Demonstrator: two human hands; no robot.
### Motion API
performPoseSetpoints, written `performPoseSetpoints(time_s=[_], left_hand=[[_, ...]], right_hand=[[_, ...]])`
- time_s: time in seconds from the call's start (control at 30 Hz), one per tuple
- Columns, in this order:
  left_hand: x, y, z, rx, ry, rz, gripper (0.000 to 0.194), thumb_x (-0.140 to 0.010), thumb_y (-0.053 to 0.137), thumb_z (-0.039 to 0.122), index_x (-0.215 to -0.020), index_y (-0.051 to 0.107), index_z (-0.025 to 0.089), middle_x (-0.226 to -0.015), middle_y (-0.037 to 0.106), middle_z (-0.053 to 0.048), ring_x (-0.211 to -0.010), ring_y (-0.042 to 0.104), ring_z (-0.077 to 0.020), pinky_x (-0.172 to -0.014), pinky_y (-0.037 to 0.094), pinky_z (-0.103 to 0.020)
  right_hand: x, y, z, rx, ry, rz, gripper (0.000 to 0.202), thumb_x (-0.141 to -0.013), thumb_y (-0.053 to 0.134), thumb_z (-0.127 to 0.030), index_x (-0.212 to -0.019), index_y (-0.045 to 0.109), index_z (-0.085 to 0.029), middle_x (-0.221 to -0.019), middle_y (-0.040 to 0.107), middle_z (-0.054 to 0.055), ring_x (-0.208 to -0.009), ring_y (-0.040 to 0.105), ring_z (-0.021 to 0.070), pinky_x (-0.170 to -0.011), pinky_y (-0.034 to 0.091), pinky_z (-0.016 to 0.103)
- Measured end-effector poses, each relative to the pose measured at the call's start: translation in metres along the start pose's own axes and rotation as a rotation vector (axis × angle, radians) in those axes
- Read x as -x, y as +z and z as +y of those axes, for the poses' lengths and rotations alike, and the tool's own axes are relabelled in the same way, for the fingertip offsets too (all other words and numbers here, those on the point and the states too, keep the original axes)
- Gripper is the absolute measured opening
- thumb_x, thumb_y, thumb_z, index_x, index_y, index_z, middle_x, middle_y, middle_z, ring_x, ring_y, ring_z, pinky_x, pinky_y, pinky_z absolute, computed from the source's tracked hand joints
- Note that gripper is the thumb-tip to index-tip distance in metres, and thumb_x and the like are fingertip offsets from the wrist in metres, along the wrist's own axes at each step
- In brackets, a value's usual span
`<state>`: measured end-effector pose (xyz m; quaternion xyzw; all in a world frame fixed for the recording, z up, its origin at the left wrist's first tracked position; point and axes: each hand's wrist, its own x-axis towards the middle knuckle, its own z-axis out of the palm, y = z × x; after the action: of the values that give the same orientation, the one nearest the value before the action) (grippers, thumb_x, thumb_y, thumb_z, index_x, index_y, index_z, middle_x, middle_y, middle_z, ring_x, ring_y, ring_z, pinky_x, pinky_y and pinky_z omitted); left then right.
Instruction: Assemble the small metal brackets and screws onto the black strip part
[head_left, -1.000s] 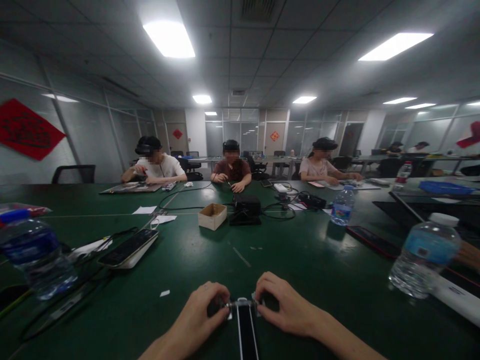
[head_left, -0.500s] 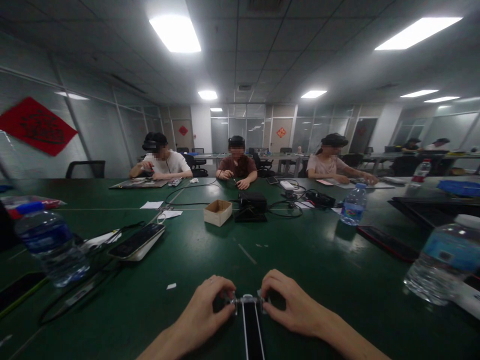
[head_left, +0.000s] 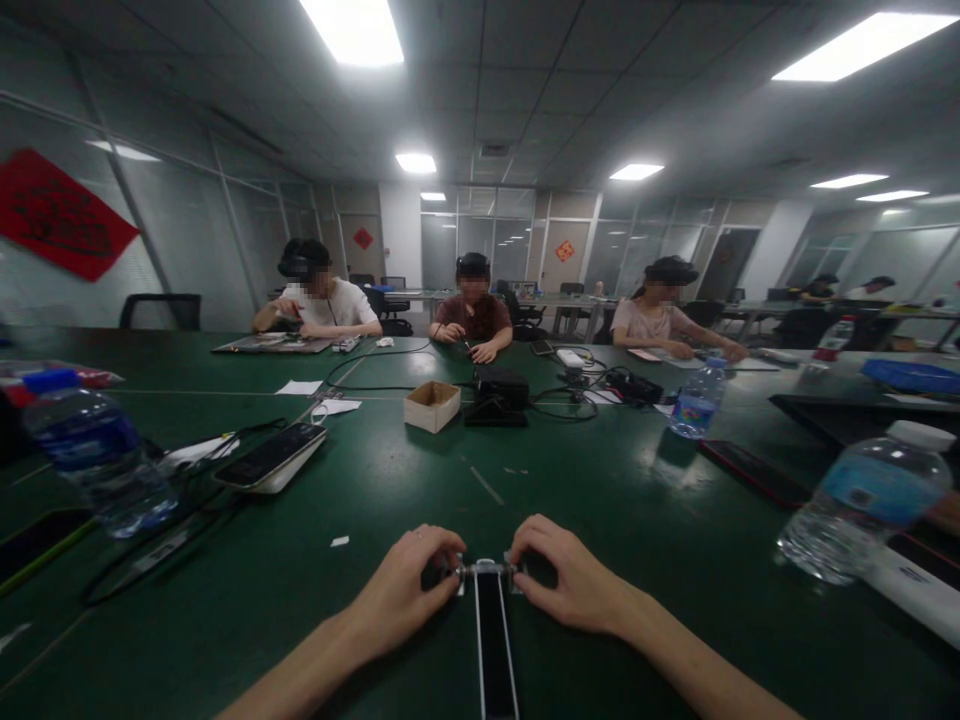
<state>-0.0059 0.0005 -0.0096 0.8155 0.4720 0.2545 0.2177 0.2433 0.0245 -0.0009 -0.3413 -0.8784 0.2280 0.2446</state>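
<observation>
With my left hand (head_left: 416, 580) and right hand (head_left: 566, 580), I'm pinching opposite ends of what seems a small metal fitting (head_left: 486, 567), which is sitting across the far end of a white-edged dark slab (head_left: 495, 640) over the green table (head_left: 390, 490)

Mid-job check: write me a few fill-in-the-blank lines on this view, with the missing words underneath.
1. The small fitting sits ____ the left hand and the right hand.
2. The tabletop is coloured ____.
3. The large bottle at the picture's left has a ____ cap.
4. In the picture, the open box stands just to the ____ of the black apparatus.

Missing words: between; green; blue; left.
</observation>
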Motion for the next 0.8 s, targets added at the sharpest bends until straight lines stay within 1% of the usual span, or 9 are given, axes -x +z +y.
performPoseSetpoints(time_s=[0.2,0.33,0.43,0.5,0.53,0.6,0.67,0.73,0.8], left_hand=[[-0.001,-0.001,0.002,-0.01,-0.038,-0.013,0.021,-0.082,0.058,0.021,-0.103,0.058,0.022,-0.092,0.065,-0.001,-0.083,0.059,-0.0182,-0.077,0.045,-0.031],[-0.001,-0.004,0.006,0.001,-0.048,0.002,0.023,-0.079,0.058,0.019,-0.102,0.058,0.021,-0.092,0.065,-0.001,-0.083,0.059,-0.0179,-0.078,0.045,-0.031],[-0.001,-0.004,0.006,0.009,-0.043,0.008,0.022,-0.081,0.057,0.022,-0.103,0.058,0.021,-0.091,0.065,-0.001,-0.083,0.06,-0.018,-0.078,0.045,-0.031],[-0.001,-0.004,0.006,0.013,-0.032,-0.006,0.022,-0.081,0.056,0.022,-0.103,0.058,0.021,-0.09,0.066,0.0,-0.082,0.06,-0.0178,-0.078,0.045,-0.031],[-0.002,-0.004,0.006,0.016,-0.03,-0.011,0.022,-0.08,0.057,0.022,-0.102,0.059,0.021,-0.09,0.066,0.0,-0.082,0.06,-0.0178,-0.078,0.045,-0.031],[-0.002,-0.004,0.006,0.03,-0.028,0.001,0.024,-0.078,0.058,0.024,-0.102,0.059,0.02,-0.089,0.066,-0.001,-0.082,0.061,-0.0185,-0.077,0.046,-0.031],[-0.003,-0.007,0.005,0.048,-0.031,0.034,0.025,-0.079,0.058,0.028,-0.102,0.06,0.02,-0.089,0.067,-0.002,-0.083,0.061,-0.0197,-0.076,0.047,-0.031],[-0.004,-0.01,0.002,0.06,-0.044,0.07,0.025,-0.082,0.053,0.032,-0.102,0.06,0.02,-0.09,0.067,-0.002,-0.082,0.062,-0.0202,-0.073,0.048,-0.03],[-0.004,-0.013,0.0,0.059,-0.058,0.101,0.025,-0.083,0.051,0.035,-0.101,0.06,0.02,-0.088,0.067,-0.002,-0.08,0.062,-0.0203,-0.07,0.048,-0.03]], right_hand=[[0.001,0.002,0.006,0.035,0.001,0.021,0.009,-0.083,0.056,-0.018,-0.092,0.058,-0.017,-0.093,0.057,0.005,-0.084,0.053,0.0168,-0.074,0.046,0.03],[-0.002,-0.002,0.005,0.103,0.02,0.078,0.011,-0.085,0.054,-0.02,-0.095,0.057,-0.017,-0.096,0.058,0.007,-0.087,0.054,0.0184,-0.076,0.046,0.031],[-0.004,-0.003,-0.017,0.188,0.142,0.088,0.009,-0.086,0.052,-0.023,-0.092,0.055,-0.017,-0.089,0.058,0.006,-0.081,0.055,0.019,-0.072,0.045,0.032],[-0.003,0.002,-0.041,0.218,0.262,0.052,0.012,-0.088,0.049,-0.028,-0.095,0.053,-0.019,-0.084,0.058,0.005,-0.076,0.057,0.0192,-0.068,0.045,0.031],[-0.003,0.008,-0.054,0.217,0.32,0.038,0.015,-0.088,0.049,-0.031,-0.097,0.052,-0.02,-0.086,0.058,0.005,-0.076,0.058,0.0199,-0.067,0.045,0.032],[-0.004,0.024,-0.077,0.251,0.391,0.013,0.025,-0.085,0.055,-0.035,-0.105,0.051,-0.02,-0.104,0.056,0.01,-0.085,0.06,0.025,-0.071,0.047,0.037],[-0.008,0.04,-0.092,0.318,0.458,-0.002,0.041,-0.08,0.061,-0.03,-0.117,0.048,-0.02,-0.123,0.047,0.018,-0.103,0.057,0.034,-0.075,0.048,0.044],[-0.016,0.051,-0.098,0.368,0.477,-0.022,0.056,-0.075,0.064,-0.021,-0.127,0.043,-0.021,-0.135,0.038,0.022,-0.113,0.052,0.0397,-0.078,0.048,0.049],[-0.023,0.055,-0.097,0.416,0.492,-0.077,0.064,-0.07,0.066,-0.013,-0.129,0.042,-0.021,-0.139,0.035,0.023,-0.112,0.053,0.0413,-0.078,0.048,0.051]])
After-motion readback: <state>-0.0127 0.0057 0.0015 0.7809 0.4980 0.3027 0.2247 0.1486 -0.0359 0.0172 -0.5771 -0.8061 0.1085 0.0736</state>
